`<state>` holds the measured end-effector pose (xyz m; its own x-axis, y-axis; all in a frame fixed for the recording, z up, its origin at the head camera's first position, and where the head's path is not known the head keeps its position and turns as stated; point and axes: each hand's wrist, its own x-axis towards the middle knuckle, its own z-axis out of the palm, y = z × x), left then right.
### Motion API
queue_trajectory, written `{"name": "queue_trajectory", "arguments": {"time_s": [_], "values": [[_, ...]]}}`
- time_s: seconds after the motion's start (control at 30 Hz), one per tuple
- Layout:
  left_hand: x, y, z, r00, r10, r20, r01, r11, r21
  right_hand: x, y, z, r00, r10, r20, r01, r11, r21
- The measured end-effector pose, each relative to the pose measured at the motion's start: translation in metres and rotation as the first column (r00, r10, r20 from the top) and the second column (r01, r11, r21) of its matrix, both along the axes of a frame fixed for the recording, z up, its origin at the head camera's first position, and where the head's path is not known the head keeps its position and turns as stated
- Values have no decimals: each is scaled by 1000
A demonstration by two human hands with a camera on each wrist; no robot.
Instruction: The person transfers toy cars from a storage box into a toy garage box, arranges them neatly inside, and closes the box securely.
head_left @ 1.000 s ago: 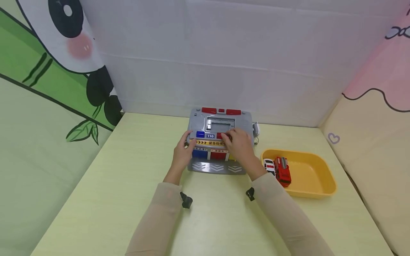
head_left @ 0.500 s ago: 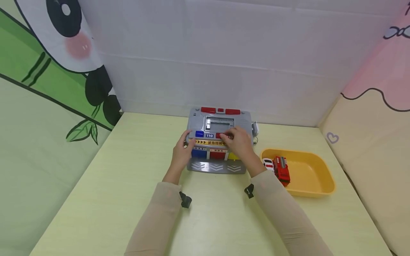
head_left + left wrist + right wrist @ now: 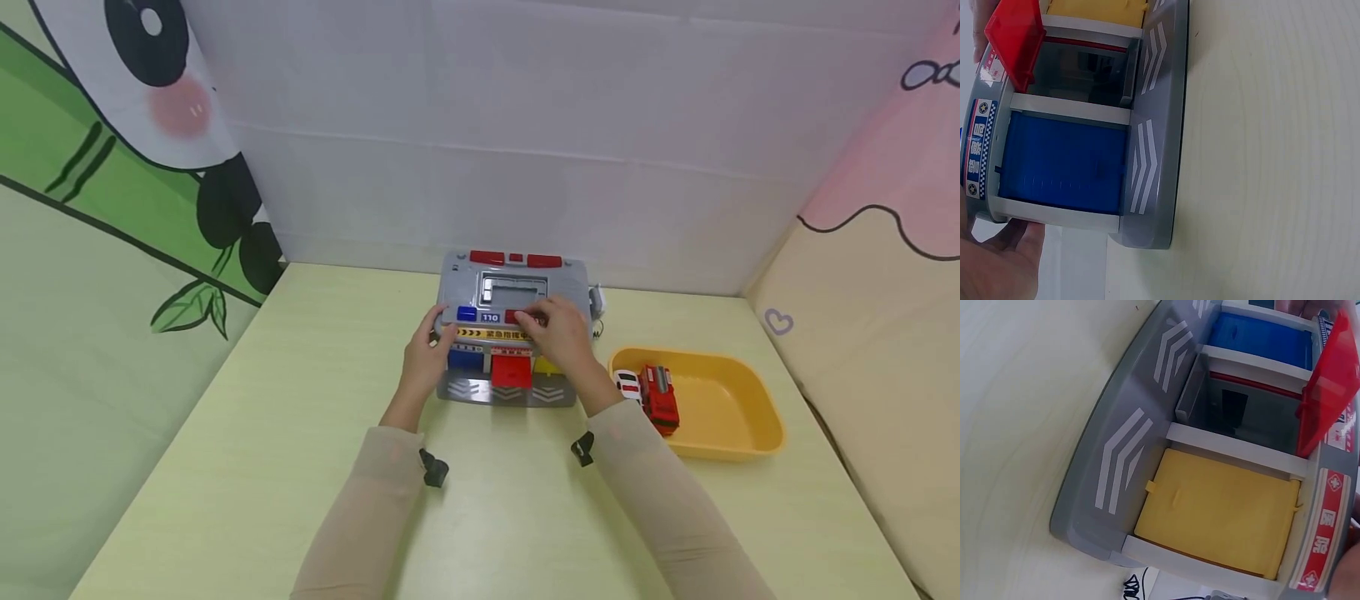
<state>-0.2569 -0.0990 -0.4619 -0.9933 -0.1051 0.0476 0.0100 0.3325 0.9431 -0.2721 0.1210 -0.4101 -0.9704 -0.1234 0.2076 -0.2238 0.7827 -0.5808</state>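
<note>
A grey toy garage (image 3: 459, 292) stands at the back of the table. My left hand (image 3: 426, 360) grips its left side, thumb toward the front; in the left wrist view that hand (image 3: 1004, 269) shows at the lower left. My right hand (image 3: 566, 337) presses at the red button (image 3: 512, 317) on the roof, its fingertips partly covering it. The middle red door (image 3: 1016, 37) is swung up and out, and its dark compartment (image 3: 1254, 406) shows nothing I can make out inside. The blue door (image 3: 1066, 162) and the yellow door (image 3: 1219, 512) are down.
A yellow tray (image 3: 731, 408) right of the garage holds a red toy fire truck (image 3: 662, 400) and a white toy car (image 3: 628, 386). A white piece with a coiled black cord (image 3: 597, 304) hangs at the garage's right side. Printed cloth walls enclose the table (image 3: 495, 517).
The middle red door has sprung from down to raised. Both hands keep nearly the same places on the garage.
</note>
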Motion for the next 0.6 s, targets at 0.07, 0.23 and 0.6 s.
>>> {"name": "queue_trajectory", "arguments": {"time_s": [0.07, 0.23, 0.6], "values": [[0, 0, -1, 1000, -1, -2, 1, 1000, 1, 0, 1, -2, 1000, 5, -6, -5, 1000, 2], [0, 0, 0, 1000, -7, 2, 7, 1000, 4, 1, 3, 0, 1000, 29, 10, -29, 1000, 6], [1, 0, 0, 1000, -4, 8, 4, 1000, 11, 5, 11, 4, 994, 87, 71, -82, 993, -79]]}}
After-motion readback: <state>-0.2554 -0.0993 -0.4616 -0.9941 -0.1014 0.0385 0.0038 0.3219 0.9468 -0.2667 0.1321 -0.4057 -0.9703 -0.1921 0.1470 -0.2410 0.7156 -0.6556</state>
